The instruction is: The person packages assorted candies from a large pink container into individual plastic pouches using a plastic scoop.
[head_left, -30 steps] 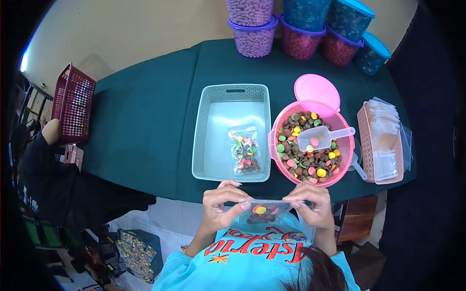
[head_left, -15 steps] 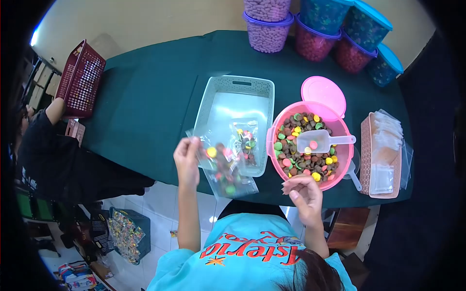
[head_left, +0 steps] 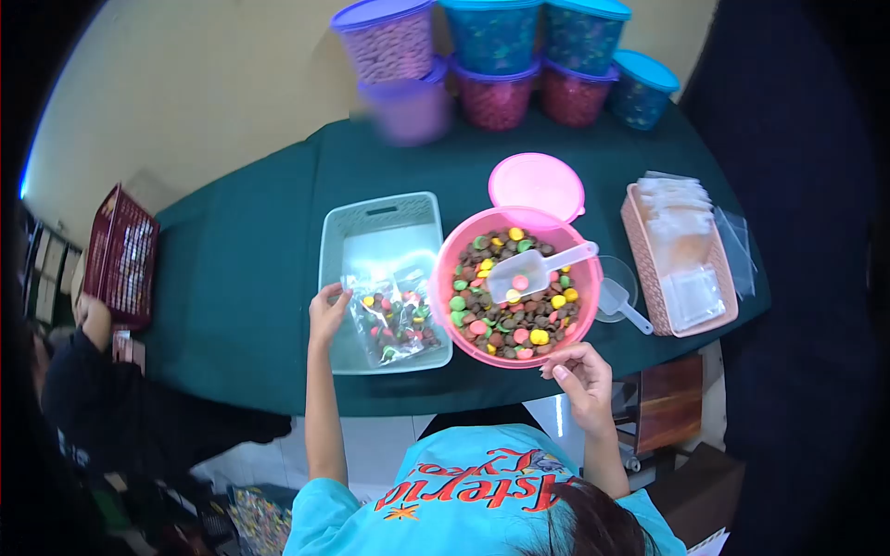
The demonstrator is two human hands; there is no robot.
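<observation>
Clear plastic bags of colourful round candies (head_left: 394, 329) overlap in the pale green rectangular plastic tray (head_left: 380, 246). Left hand (head_left: 326, 313) meets one corner, grip unclear; right hand (head_left: 582, 375) curls loosely, fingers released

Beige wall (head_left: 278, 74) was at 11 o'clock, dark backdrop (head_left: 788, 232) at 3, wooden furniture (head_left: 669, 403) at 4, pale tiled floor (head_left: 380, 445) at 7.
</observation>
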